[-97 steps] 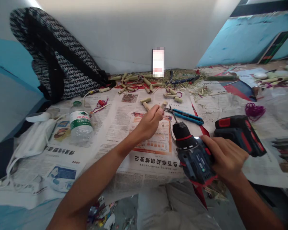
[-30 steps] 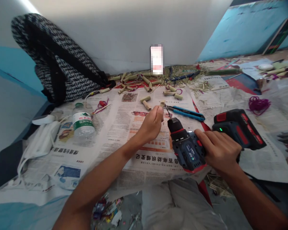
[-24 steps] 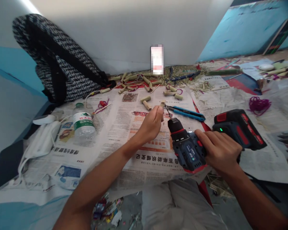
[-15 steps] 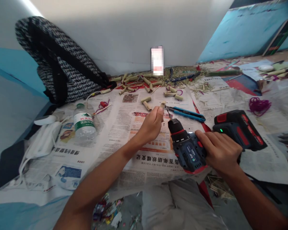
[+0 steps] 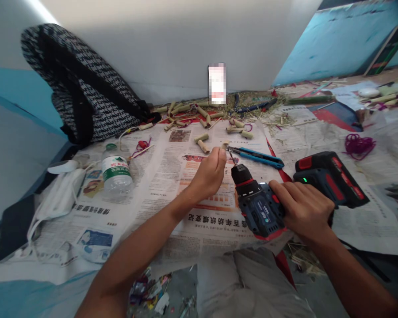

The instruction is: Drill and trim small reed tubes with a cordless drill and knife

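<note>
Pinched in the fingers of my left hand (image 5: 209,173) is a short bamboo piece (image 5: 225,145), mostly hidden by the fingers. My right hand (image 5: 301,205) is wrapped round the handle of a dark blue and black cordless drill (image 5: 260,207), laid on its side with its battery (image 5: 331,180) to the right. The drill bit (image 5: 231,155) points at the bamboo piece, its tip at or very near it; whether it is inside I cannot tell. Just beyond the drill lies a blue utility knife (image 5: 257,157). Two cut bamboo pieces (image 5: 203,146) rest beyond my left hand.
Newspaper (image 5: 146,234) covers the work surface. A water bottle (image 5: 116,170) and a white face mask (image 5: 58,194) are at left. More bamboo pieces (image 5: 182,108) lie at the back, near a propped phone (image 5: 217,84) and a patterned bag (image 5: 86,88). Purple cord (image 5: 358,145) sits right.
Almost nothing differs. The drill and my right hand have shifted very slightly left; my left hand keeps its place with the bamboo piece.
</note>
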A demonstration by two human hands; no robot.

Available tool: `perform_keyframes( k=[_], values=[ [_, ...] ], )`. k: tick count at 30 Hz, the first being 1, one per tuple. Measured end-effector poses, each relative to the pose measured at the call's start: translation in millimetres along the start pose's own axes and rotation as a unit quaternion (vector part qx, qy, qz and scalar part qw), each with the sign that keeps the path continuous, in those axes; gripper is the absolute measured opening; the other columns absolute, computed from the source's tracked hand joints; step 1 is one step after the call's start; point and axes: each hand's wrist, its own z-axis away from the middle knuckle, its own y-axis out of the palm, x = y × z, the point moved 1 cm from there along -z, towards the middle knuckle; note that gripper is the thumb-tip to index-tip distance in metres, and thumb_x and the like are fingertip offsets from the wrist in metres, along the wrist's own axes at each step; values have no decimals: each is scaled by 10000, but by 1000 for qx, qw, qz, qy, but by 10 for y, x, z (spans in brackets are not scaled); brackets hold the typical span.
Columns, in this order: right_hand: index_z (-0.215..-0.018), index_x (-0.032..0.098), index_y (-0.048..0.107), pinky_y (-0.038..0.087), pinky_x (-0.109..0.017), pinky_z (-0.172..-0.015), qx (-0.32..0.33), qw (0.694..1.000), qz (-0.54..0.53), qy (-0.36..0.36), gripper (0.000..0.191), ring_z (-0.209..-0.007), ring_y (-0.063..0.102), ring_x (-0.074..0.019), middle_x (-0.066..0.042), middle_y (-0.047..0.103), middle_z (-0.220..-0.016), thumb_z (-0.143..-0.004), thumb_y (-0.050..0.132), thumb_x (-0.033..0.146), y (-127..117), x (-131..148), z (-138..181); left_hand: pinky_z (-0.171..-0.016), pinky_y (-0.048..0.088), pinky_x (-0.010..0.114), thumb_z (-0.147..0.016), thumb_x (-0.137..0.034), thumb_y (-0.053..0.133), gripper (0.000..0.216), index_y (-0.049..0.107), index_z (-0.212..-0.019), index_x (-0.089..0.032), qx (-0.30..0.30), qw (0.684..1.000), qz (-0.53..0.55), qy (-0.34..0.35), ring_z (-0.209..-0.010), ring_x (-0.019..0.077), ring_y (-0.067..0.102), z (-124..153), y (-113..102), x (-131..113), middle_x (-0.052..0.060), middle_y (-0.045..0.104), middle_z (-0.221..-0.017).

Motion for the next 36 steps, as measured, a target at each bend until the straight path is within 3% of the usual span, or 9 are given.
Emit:
perform_keyframes(
  k=[28,32,36],
  values=[
    [-1136,169,717,354,-333,-715,-5,1000,22,5,172,-711,579,-163,-29,730,-787,-1012,614,107,18,-1,-51,-712,363,360,-1153,-410,306,333,406,-872,-261,-24,998,-50,-13,-688,192,501,4,-41,-5,7,551,-759],
    [-1142,162,720,353,-332,-705,-12,999,36,11,180,-687,559,-162,-20,699,-752,-1011,611,103,7,12,-54,-729,377,348,-1144,-418,344,350,434,-850,-250,-24,999,-48,-6,-738,193,530,-57,-73,34,15,581,-790],
    [-1209,166,736,351,-336,-703,-16,999,32,19,269,-703,584,-163,-34,722,-784,-990,603,83,21,22,-49,-814,441,347,-1105,-336,440,238,535,-915,-229,21,998,-52,14,-866,218,621,-101,-112,98,46,679,-913]
  ],
)
